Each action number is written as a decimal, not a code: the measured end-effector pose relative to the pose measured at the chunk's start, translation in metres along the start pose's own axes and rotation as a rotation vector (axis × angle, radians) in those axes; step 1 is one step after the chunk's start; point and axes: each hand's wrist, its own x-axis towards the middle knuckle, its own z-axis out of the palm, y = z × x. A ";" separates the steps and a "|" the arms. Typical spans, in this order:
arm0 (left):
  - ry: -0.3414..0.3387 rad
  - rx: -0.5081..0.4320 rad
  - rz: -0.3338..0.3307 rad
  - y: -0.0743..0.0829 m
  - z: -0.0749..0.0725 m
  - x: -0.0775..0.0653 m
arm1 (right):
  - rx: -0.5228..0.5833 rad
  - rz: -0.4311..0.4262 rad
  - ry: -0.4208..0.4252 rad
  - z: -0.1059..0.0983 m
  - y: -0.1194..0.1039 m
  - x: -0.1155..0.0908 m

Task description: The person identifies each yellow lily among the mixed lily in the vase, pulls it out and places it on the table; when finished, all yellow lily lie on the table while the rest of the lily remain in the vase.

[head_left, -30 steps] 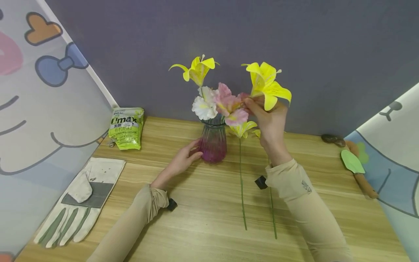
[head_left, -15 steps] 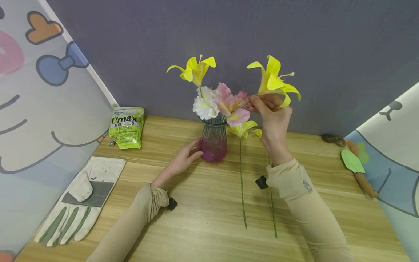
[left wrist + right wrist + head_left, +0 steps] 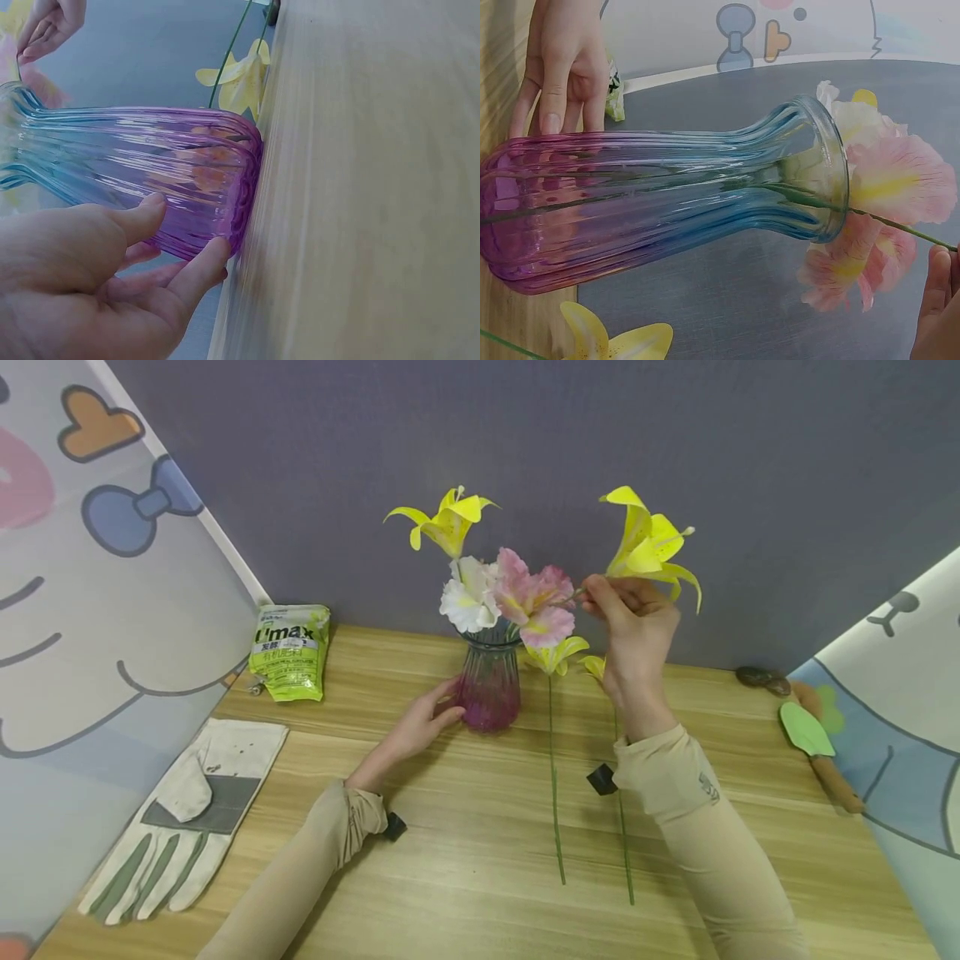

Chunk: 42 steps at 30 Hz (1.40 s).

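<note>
My right hand [image 3: 641, 631] pinches the green stem of a yellow lily [image 3: 647, 547] just below its bloom. In the right wrist view this stem [image 3: 900, 226] runs from the fingers through the mouth of the ribbed glass vase [image 3: 705, 161] and down inside it. The vase [image 3: 489, 689], purple at the base and bluish above, stands upright. Another yellow lily [image 3: 447, 522], a white flower [image 3: 470, 597] and a pink flower [image 3: 534, 597] rise from it. My left hand [image 3: 416, 727] rests thumb and extended fingers against the left side of its base [image 3: 217, 180].
Two more yellow lilies lie on the wooden table, one near the vase [image 3: 556, 760] and one [image 3: 624, 835] farther right. A green fertilizer bag [image 3: 291, 653] and a work glove [image 3: 187, 818] are at left. A green-bladed hand trowel [image 3: 808, 731] lies at right; a grey wall stands behind.
My right hand has shifted a little to the right, and the lily bloom has tipped and moved right with it. The left hand and the vase have stayed in place.
</note>
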 end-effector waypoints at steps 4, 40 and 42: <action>0.003 0.005 0.004 -0.001 0.000 -0.001 | 0.061 -0.020 0.034 0.001 -0.001 0.001; 0.008 0.011 0.023 0.000 0.000 -0.002 | 0.286 -0.125 0.150 -0.007 -0.020 0.018; 0.008 0.011 0.023 0.000 0.000 -0.002 | 0.290 -0.121 0.149 -0.009 -0.022 0.019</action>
